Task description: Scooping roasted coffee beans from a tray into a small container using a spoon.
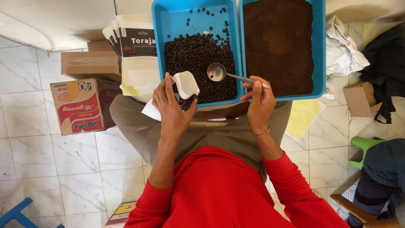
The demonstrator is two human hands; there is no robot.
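Left hand (172, 105) wrapped round small white pouch (185, 84), held at near edge of blue tray (158, 42) of coffee beans (198, 59). Right hand (259, 101) pinched shut on handle of metal spoon (217, 71), bowl over beans, seemingly empty. Pouch probably light, soft-walled, crushable: grip low on sides, mouth open. Spoon stiff, smooth: hold handle end. Beans loose, likely to roll

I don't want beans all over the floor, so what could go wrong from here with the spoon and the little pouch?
1. The spoon in the right hand looks wide beside the small white pouch in the left hand, so beans may miss it.
2. The pouch sits at the near rim of the blue bean tray; misses could land on the lap.
3. The ground coffee tray adjoins; beans might stray into it.
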